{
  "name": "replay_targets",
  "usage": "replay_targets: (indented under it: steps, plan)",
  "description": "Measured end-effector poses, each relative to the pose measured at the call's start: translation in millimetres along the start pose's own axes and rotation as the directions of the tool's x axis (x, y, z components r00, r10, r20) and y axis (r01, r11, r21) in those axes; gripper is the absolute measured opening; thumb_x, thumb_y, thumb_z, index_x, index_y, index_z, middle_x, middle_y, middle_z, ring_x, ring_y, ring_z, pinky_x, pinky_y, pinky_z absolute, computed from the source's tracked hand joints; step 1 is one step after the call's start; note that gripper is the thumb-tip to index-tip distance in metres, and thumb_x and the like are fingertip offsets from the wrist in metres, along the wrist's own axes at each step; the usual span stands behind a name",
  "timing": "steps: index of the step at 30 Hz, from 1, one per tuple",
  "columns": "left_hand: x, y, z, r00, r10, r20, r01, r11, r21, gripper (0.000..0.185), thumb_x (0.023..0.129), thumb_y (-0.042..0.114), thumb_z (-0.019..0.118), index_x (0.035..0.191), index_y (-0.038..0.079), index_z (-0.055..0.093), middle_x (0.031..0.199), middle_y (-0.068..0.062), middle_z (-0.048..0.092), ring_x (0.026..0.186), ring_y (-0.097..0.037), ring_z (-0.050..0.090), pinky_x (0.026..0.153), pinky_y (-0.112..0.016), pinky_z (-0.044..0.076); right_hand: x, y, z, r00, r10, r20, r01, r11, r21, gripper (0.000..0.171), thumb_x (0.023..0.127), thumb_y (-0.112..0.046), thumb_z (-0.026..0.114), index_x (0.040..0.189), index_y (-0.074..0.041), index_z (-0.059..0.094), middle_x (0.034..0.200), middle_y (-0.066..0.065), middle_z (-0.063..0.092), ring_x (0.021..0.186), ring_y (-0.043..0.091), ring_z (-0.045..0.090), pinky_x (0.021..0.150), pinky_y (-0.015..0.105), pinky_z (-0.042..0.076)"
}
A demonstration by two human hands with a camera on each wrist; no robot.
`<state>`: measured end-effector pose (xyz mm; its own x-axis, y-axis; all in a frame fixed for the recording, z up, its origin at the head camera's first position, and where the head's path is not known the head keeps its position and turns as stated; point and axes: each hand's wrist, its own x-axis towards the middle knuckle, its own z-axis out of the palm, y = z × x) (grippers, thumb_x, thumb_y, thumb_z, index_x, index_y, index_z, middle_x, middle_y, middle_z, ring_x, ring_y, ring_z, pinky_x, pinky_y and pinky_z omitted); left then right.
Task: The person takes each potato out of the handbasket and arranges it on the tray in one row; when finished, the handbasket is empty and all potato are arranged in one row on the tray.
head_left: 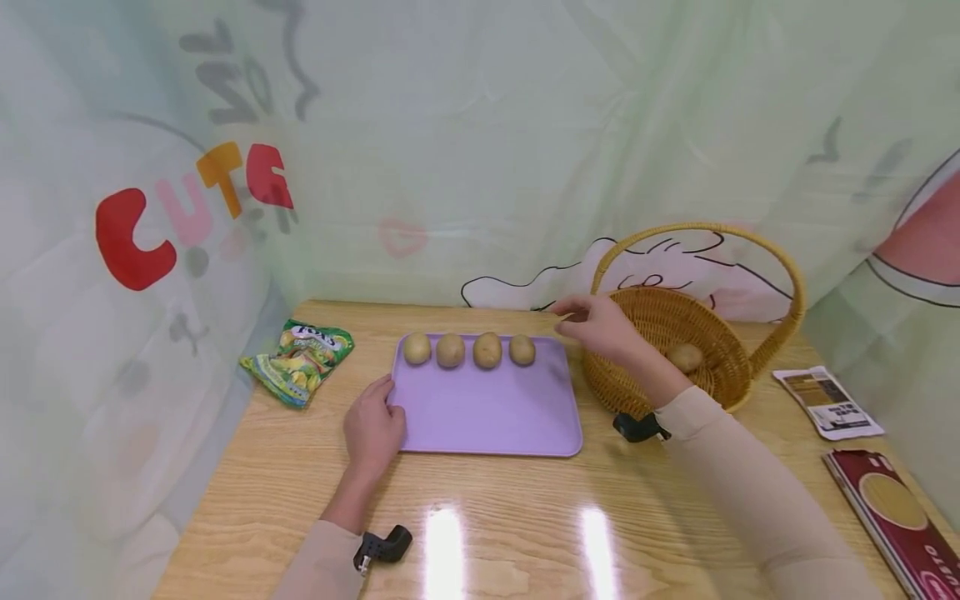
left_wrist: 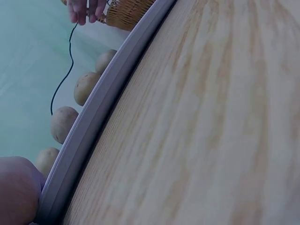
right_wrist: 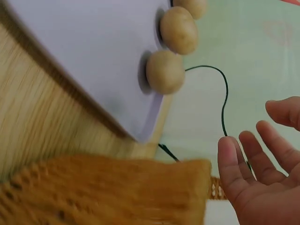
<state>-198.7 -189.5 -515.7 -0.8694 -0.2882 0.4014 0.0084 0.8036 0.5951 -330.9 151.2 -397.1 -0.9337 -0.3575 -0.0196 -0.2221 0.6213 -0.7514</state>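
A lilac tray [head_left: 487, 417] lies on the table, with several potatoes [head_left: 487, 351] in a row along its far edge. My left hand [head_left: 372, 425] grips the tray's left edge, its thumb by the near left corner; the undersides of the fingers are hidden. Above the gap between the tray and a wicker basket [head_left: 652, 312], my right hand [head_left: 600, 327] hangs in the air with nothing in it. Its fingers look relaxed and apart in the right wrist view. Inside the basket lies another potato [head_left: 684, 357], partly shaded.
A green snack bag [head_left: 302, 360] lies left of the tray. On the right are a small white-and-brown packet [head_left: 828, 402] and a dark red box [head_left: 896, 521]. The basket's tall handle [head_left: 697, 227] arches upward. A printed curtain [head_left: 450, 150] hangs behind the table.
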Motion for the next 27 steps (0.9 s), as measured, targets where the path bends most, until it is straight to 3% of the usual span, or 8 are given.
replay_targets:
  steps: [7,16,23,27]
  plan:
    - [-0.7,-6.9,1.2,1.0,-0.018,-0.004,0.017,1.0,-0.025,0.04,0.074,0.002,0.062,0.113,0.001,0.072,0.12,-0.008,0.068,0.109,-0.031,0.064,0.085,-0.05,0.052,-10.2,8.5,-20.7,0.999,-0.035,-0.025,0.034,0.999,-0.028,0.031,0.093,-0.021,0.064,0.121,-0.008,0.064,0.117,0.012,0.065,0.107,0.024,0.059,0.088,0.041,0.05]
    - [2.0,-9.6,-1.0,0.999,-0.046,0.019,0.047,0.995,-0.083,0.041,0.075,0.002,0.061,0.114,0.001,0.071,0.121,-0.007,0.067,0.114,-0.029,0.061,0.09,-0.048,0.05,-28.0,20.3,-50.3,0.999,-0.003,-0.047,0.002,1.0,-0.015,0.034,0.094,-0.024,0.064,0.122,-0.004,0.063,0.12,0.014,0.063,0.11,0.027,0.057,0.092,0.045,0.047]
    - [2.7,-8.2,-2.2,0.999,-0.04,0.017,0.042,0.994,-0.105,0.041,0.075,0.001,0.06,0.115,0.001,0.071,0.122,-0.008,0.067,0.115,-0.029,0.061,0.091,-0.048,0.05,-40.2,35.0,-74.7,0.997,0.029,-0.073,-0.038,0.991,-0.129,0.036,0.095,-0.028,0.062,0.123,-0.006,0.061,0.121,0.016,0.062,0.111,0.031,0.056,0.092,0.049,0.046]
    - [1.8,-7.7,-1.2,0.999,-0.038,0.023,0.04,0.992,-0.116,0.041,0.075,0.001,0.06,0.115,0.0,0.071,0.122,-0.009,0.067,0.115,-0.029,0.061,0.091,-0.048,0.05,-47.1,48.0,-86.8,0.996,0.054,-0.067,-0.063,0.988,-0.138,0.041,0.095,-0.03,0.061,0.125,-0.003,0.059,0.123,0.019,0.06,0.111,0.034,0.056,0.092,0.051,0.046]
